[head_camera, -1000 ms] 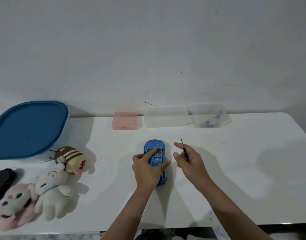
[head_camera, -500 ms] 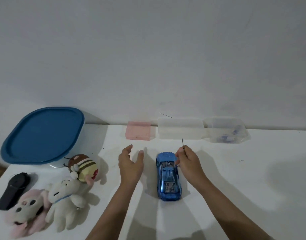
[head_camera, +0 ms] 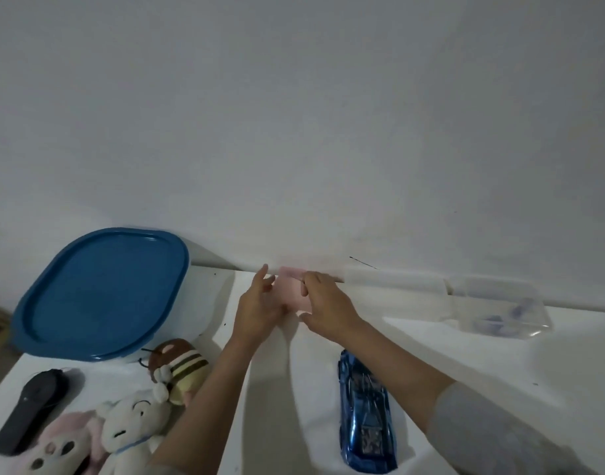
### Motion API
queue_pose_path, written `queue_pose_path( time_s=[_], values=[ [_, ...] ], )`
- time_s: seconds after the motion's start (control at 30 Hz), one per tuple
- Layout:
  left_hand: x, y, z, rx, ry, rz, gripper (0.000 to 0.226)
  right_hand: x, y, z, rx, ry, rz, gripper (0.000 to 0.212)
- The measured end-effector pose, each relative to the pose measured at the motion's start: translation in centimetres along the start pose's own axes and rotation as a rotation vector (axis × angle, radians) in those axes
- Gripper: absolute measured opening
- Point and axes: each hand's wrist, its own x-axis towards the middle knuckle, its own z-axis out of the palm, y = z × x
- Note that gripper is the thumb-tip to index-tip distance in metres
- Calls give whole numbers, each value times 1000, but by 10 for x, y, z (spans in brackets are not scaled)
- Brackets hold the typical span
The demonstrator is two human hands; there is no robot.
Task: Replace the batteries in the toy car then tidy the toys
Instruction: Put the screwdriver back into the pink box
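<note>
Both hands, left point(head_camera: 256, 308) and right point(head_camera: 323, 303), reach the pink box point(head_camera: 296, 292), fingers half open, maybe touching it; car point(head_camera: 364, 411) lies unopened; plush toys point(head_camera: 123, 426) untidied on the bench point(head_camera: 465, 371).

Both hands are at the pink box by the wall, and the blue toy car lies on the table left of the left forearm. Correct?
Not quite. In the head view the blue toy car lies under the right forearm, not left of the left one. Both the left hand and right hand are at the pink box by the wall.

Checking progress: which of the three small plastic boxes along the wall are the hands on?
The pink plastic box, leftmost of the three; both others are clear.
</note>
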Motion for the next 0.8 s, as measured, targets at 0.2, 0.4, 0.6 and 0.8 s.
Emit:
queue_pose_path(
  time_s=[0.2,0.4,0.6,0.8],
  values=[
    [8,-12,4,31,71,35,56,18,9,-1,-47,16,-18,36],
    [10,-17,7,29,96,73,58,27,13,-14,33,16,10,37],
    [9,-19,7,48,47,138,50,28,18,-28,95,320,-92,34],
    [15,-23,2,112,-118,259,70,35,21,-34,-173,540,-135,27]
  ],
)
